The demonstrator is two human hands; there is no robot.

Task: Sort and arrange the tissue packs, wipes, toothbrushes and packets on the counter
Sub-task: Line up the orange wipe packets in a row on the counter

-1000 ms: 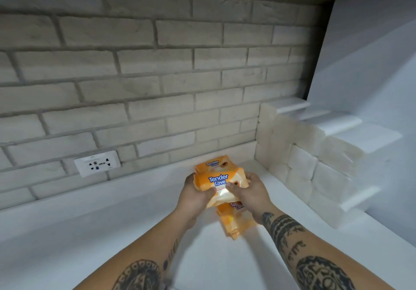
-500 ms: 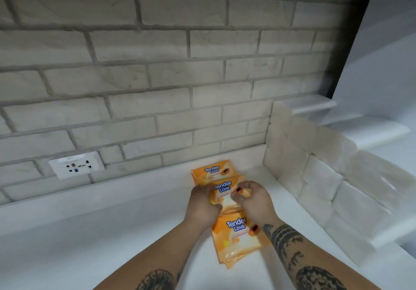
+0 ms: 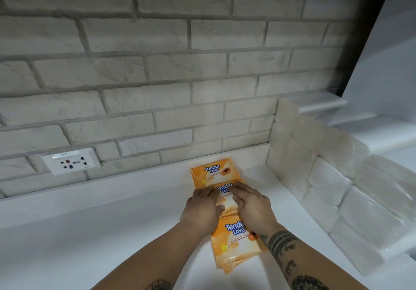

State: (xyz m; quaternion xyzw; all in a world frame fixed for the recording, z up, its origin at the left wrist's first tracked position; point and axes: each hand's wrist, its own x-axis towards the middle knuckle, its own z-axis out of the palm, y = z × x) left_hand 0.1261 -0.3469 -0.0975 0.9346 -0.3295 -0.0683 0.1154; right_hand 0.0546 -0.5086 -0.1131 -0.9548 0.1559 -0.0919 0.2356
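Observation:
Three orange "Tender Love" wipes packs lie in a row on the white counter [image 3: 112, 233], running from the back wall toward me. The far pack [image 3: 212, 171] sits against the back ledge. The middle pack [image 3: 225, 196] lies between my hands. My left hand [image 3: 202, 211] rests flat on its left side and my right hand [image 3: 252, 206] rests flat on its right side, fingers straight. The near pack [image 3: 236, 242] lies on top of another orange pack whose edge shows beneath it.
White tissue packs [image 3: 337, 188] are stacked in stepped rows along the right side of the counter. A white wall socket [image 3: 71, 161] sits low on the brick wall to the left.
The middle wipes pack has come down from the air onto the counter. My fingers, curled round it before, now lie flat on it.

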